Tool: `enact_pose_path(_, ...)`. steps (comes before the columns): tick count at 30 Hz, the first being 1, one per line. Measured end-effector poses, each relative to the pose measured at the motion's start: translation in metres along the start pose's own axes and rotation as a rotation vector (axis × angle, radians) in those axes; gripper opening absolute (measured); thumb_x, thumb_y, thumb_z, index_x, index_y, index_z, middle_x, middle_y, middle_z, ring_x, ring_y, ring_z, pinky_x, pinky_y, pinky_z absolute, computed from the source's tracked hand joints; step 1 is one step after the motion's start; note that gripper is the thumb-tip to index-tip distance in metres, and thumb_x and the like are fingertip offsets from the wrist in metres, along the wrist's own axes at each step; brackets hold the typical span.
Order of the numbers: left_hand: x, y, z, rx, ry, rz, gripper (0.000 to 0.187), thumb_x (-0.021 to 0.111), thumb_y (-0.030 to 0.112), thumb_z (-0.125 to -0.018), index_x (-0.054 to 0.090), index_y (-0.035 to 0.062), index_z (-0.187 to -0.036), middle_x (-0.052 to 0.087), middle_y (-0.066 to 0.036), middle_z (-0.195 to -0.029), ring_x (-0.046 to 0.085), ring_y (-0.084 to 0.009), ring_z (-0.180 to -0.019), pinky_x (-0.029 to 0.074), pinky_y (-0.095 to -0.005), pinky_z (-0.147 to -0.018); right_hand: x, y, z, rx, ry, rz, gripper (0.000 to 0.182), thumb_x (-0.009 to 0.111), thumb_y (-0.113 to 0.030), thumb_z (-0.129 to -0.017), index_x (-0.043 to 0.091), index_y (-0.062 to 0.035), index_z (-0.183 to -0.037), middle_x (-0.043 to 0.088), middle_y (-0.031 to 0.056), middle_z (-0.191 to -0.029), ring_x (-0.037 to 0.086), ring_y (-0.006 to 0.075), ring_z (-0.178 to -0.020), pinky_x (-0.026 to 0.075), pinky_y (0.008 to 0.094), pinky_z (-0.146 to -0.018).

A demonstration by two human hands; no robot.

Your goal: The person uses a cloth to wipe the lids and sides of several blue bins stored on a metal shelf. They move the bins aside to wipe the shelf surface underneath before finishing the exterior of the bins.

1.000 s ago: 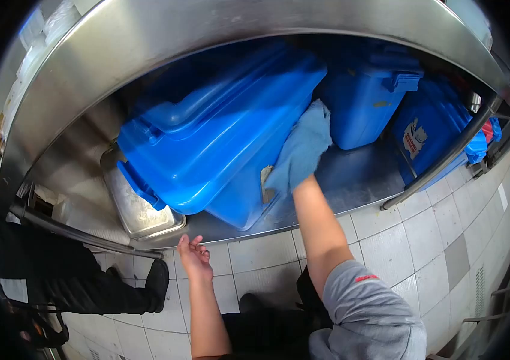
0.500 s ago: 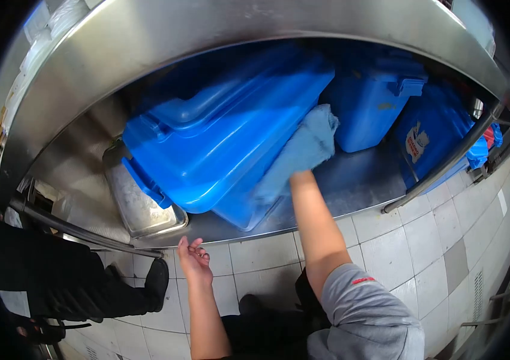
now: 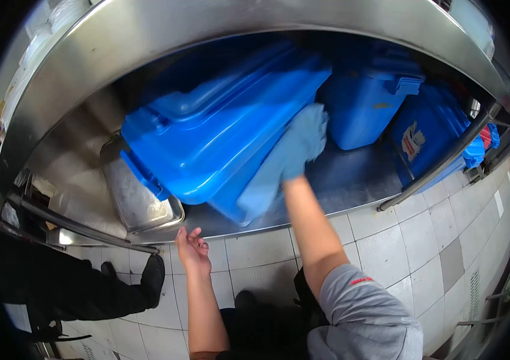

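Observation:
My right hand [image 3: 292, 177] is mostly covered by a blue cloth [image 3: 310, 133], which it holds against the side of a large lidded blue plastic bin [image 3: 219, 150]. The cloth hangs down along the bin's lower side, slightly blurred, and my fingers are hidden in it. The bin sits tilted on a steel shelf [image 3: 342, 180]. In front of the shelf edge, my left hand [image 3: 193, 252] is raised, holding nothing, fingers apart and loosely curled. It is nearest to the bin's lower front corner and a metal tray [image 3: 144, 195].
Behind to the right stand another blue bin [image 3: 360, 108] and a blue box with a torn sticker [image 3: 412, 141]. A steel rail [image 3: 435, 168] borders the shelf. Another person's dark-trousered leg and black shoe [image 3: 153, 279] are at left on the tiled floor [image 3: 387, 258].
My right hand and the cloth have shifted slightly left along the bin's side. The whole view has moved a little. My left hand keeps much the same pose.

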State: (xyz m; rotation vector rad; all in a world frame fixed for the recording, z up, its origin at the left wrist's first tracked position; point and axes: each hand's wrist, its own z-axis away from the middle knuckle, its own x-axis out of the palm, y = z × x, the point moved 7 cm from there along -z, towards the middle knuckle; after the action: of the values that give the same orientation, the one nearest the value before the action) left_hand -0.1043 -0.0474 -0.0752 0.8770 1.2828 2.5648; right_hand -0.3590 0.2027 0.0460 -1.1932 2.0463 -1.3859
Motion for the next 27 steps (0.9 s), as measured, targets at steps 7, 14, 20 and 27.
enact_pose_path(7, -0.007, 0.004, -0.003, 0.026, 0.01, 0.026, 0.03, 0.05, 0.032, -0.089, 0.042, 0.0174, -0.113, 0.059, -0.002, -0.084, 0.046, -0.0089, -0.061, 0.037, -0.0215, -0.053, 0.016, -0.048, 0.11, 0.003, -0.1, 0.083, 0.033, 0.047, -0.024, -0.089, 0.049, -0.0011, -0.112, 0.055, 0.0135, -0.107, 0.051, 0.0236, -0.104, 0.038, 0.0384, -0.09)
enact_pose_path(14, -0.018, -0.009, -0.03, 0.052, -0.003, 0.102, 0.03, 0.051, 0.031, -0.088, 0.042, 0.0156, -0.112, 0.06, -0.001, -0.084, 0.049, -0.0082, -0.063, 0.038, -0.0212, -0.056, 0.033, 0.085, 0.246, -0.485, -1.041, 0.02, 0.047, 0.057, -0.039, -0.078, 0.052, -0.0119, -0.116, 0.053, 0.0114, -0.117, 0.048, 0.0261, -0.11, 0.035, 0.0393, -0.094)
enact_pose_path(20, -0.014, 0.017, -0.002, 0.034, 0.065, 0.087, 0.032, 0.051, 0.032, -0.087, 0.041, 0.015, -0.112, 0.059, -0.002, -0.084, 0.048, -0.0087, -0.064, 0.038, -0.0231, -0.054, 0.013, -0.011, 0.195, -0.433, -1.585, 0.922, 0.029, 0.056, -0.035, -0.075, 0.062, -0.0146, -0.094, 0.061, 0.0098, -0.1, 0.057, 0.024, -0.095, 0.044, 0.036, -0.078)
enact_pose_path(27, -0.025, -0.002, -0.036, 0.107, -0.054, 0.363, 0.035, 0.057, 0.037, -0.082, 0.057, 0.0036, -0.093, 0.062, -0.008, -0.09, 0.058, -0.0209, -0.076, 0.045, -0.0314, -0.06, 0.025, -0.051, 0.206, -1.122, -1.002, 0.165, 0.021, 0.05, -0.022, -0.077, 0.063, -0.0135, -0.09, 0.061, 0.0092, -0.095, 0.055, 0.0258, -0.095, 0.042, 0.0435, -0.075)
